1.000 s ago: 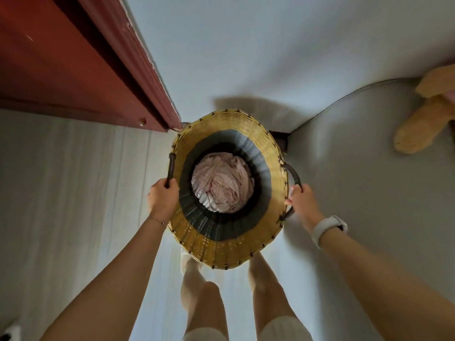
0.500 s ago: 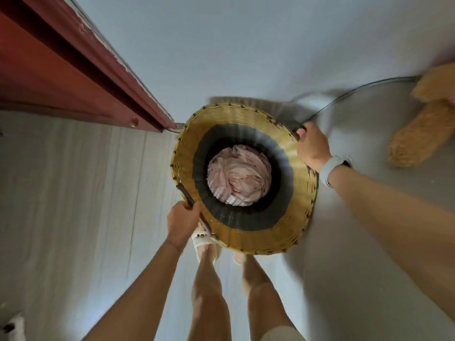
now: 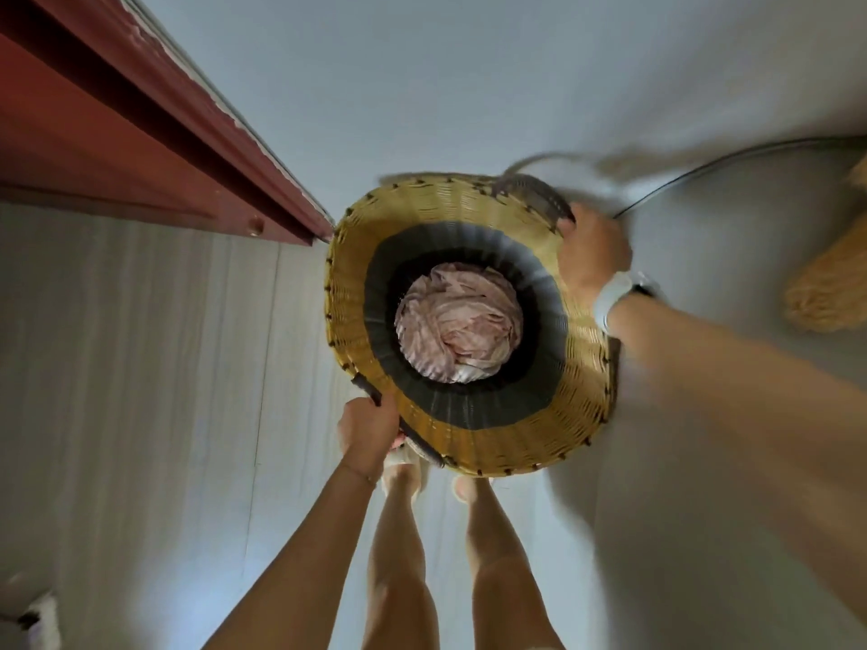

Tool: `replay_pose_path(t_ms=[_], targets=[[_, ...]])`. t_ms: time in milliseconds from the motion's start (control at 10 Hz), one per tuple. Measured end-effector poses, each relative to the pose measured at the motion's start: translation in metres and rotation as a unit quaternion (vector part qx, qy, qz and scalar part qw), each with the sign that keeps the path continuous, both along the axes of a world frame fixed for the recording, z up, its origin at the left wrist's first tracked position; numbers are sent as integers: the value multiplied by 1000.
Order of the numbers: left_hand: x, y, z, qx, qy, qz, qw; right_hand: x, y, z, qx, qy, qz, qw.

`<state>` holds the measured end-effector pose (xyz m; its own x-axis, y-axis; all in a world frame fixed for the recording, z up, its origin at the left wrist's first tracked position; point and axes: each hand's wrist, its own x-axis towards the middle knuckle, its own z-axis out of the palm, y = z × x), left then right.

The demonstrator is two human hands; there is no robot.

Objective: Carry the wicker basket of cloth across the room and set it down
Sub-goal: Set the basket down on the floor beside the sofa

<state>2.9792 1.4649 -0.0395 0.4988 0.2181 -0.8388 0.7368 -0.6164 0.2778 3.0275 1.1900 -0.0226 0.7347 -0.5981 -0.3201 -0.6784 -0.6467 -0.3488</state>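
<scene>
One wicker basket [image 3: 469, 330] fills the middle of the view, seen straight down its mouth, and one bundle of pale pink cloth [image 3: 460, 321] lies crumpled at its bottom, ringed by a dark grey woven band with yellow weave above it up to the rim. The basket has two dark handles: the left handle [image 3: 370, 391] sits on the near-left rim and the right handle [image 3: 535, 194] on the far-right rim. Two hands hold it, one on each. The left hand [image 3: 368, 429] is the nearer grip, its fingers curled closed around the left handle, so the basket lies ahead of it and to its right. The right hand [image 3: 593, 255] is the farther grip, closed over the end of the right handle, with the basket lying to its left and back toward the person; a white wristband [image 3: 612, 295] circles that wrist. The right forearm is smeared by motion blur, and the right handle beyond the grip is blurred too. Two bare legs show below the basket; the feet [image 3: 403, 466] are mostly hidden under its near rim, so whether the basket rests on the floor [image 3: 140, 368] cannot be told. A red-brown door frame [image 3: 140, 124] runs beside the left grip's far side, and one tan furry shape [image 3: 825, 288], cut off by the right edge, lies beyond the right grip; what it is cannot be made out.
</scene>
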Motion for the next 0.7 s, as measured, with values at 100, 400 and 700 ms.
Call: replay_pose_path(t_ms=[100, 400, 700], targets=[[-22, -5, 3, -23, 40, 1, 999, 30, -2, 10, -70, -2, 104, 992], [-18, -16, 5, -72, 73, 90, 991, 37, 22, 5, 62, -58, 62, 994], [-24, -3, 27, 102, -88, -272, 953, -42, 47, 128, 346, -264, -158, 886]])
